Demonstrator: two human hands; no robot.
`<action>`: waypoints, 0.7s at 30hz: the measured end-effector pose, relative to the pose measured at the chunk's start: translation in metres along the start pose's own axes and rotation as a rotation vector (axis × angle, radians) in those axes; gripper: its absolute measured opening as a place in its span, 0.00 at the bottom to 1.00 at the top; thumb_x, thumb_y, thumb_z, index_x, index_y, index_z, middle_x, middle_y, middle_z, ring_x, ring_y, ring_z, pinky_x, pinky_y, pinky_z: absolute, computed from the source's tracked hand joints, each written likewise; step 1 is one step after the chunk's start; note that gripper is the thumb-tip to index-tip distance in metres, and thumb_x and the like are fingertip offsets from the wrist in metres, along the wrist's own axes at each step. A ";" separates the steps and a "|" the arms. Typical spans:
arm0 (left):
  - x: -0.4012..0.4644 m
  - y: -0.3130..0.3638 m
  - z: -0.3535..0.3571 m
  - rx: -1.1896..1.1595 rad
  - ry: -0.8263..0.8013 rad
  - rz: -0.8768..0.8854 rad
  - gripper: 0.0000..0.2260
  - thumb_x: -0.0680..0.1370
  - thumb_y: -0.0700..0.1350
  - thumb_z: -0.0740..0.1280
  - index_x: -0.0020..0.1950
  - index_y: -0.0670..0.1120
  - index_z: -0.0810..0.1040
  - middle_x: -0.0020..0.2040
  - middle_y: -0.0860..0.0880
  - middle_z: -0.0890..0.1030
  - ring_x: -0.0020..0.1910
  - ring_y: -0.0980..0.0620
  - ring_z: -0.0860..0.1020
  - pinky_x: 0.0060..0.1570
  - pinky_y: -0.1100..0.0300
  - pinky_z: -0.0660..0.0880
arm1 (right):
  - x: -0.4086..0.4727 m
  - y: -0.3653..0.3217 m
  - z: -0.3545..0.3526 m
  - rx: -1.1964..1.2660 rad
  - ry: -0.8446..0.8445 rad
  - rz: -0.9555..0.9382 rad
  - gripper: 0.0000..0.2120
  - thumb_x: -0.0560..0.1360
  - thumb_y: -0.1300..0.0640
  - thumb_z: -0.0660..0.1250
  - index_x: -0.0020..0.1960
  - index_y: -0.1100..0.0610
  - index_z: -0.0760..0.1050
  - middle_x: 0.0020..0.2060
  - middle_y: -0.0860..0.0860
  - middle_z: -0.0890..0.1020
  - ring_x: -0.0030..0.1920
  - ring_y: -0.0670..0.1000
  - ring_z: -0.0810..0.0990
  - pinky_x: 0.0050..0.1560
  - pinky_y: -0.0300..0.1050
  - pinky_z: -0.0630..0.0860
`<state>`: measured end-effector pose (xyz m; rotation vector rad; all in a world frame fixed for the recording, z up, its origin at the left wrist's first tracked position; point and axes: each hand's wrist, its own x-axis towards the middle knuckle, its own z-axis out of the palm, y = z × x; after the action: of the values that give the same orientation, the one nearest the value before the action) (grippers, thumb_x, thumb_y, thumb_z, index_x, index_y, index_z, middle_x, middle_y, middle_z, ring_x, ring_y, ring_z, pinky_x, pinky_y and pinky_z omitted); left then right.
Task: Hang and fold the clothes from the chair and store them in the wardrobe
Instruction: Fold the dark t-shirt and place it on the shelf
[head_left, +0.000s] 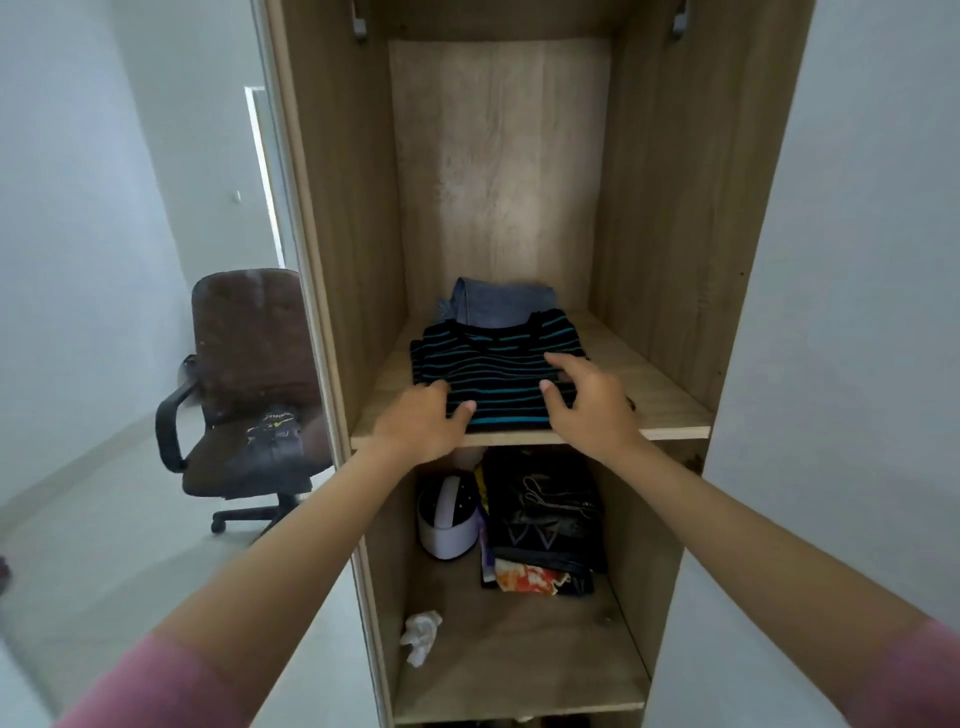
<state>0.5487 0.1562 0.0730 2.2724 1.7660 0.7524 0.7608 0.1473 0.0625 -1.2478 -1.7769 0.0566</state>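
Note:
A folded black shirt with teal stripes (493, 364) lies on the middle shelf (670, 415) of the open wooden wardrobe (337, 208). Behind it lies a folded blue-grey garment (506, 306). My left hand (426, 418) rests at the shirt's front left corner, thumb on top of the fabric. My right hand (584, 400) lies on the shirt's front right part, fingers spread and slightly bent over it. A brown office chair (249, 374) stands to the left, with a dark printed garment (272, 428) on its seat.
On the lower shelf sit a white and black helmet (447, 519), a stack of dark folded clothes (545, 514) and a crumpled white cloth (422, 629). The wardrobe door edge (291, 218) stands open at left. White walls flank both sides.

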 end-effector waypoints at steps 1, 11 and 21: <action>-0.019 -0.001 -0.002 -0.001 0.033 -0.008 0.23 0.80 0.57 0.58 0.67 0.42 0.69 0.61 0.43 0.76 0.57 0.43 0.76 0.54 0.51 0.76 | -0.012 -0.009 -0.001 0.012 -0.013 0.007 0.20 0.79 0.57 0.64 0.69 0.60 0.70 0.64 0.55 0.76 0.64 0.53 0.75 0.60 0.39 0.71; -0.240 -0.059 -0.015 -0.065 0.147 -0.310 0.19 0.78 0.53 0.63 0.65 0.45 0.72 0.62 0.47 0.77 0.59 0.47 0.76 0.59 0.52 0.74 | -0.159 -0.131 0.053 0.198 -0.313 0.071 0.21 0.78 0.55 0.64 0.70 0.56 0.68 0.66 0.52 0.75 0.67 0.51 0.72 0.66 0.48 0.71; -0.521 -0.202 -0.088 -0.172 0.429 -0.982 0.20 0.78 0.50 0.63 0.68 0.44 0.68 0.58 0.45 0.77 0.57 0.46 0.75 0.55 0.55 0.73 | -0.287 -0.354 0.214 0.418 -0.850 -0.125 0.21 0.78 0.56 0.64 0.69 0.58 0.67 0.63 0.55 0.76 0.61 0.54 0.76 0.57 0.40 0.70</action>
<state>0.2425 -0.2919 -0.0854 0.9210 2.4944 1.1050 0.3724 -0.1462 -0.0660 -0.8421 -2.3752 0.9563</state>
